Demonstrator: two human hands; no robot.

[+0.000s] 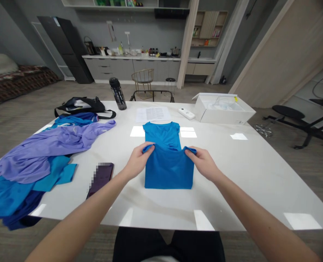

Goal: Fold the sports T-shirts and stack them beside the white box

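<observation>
On the left, soft, crumpled lilac and blue garments (49, 145) lay heaped on the glossy white counter (259, 171), near a flat, dark phone (103, 178). In the middle, the left hand (137, 159) pinched one corner of a smooth blue shirt (168, 171), partly doubled into a rectangle; the right hand (205, 163) pinched the opposite corner. Far right stood an open, boxy white carton (218, 115).

A home-style kitchen (158, 67) shows here: a dark refrigerator (68, 47) stands beside grey cabinets (120, 71), their counter (95, 56) holding a pot (175, 51).
</observation>
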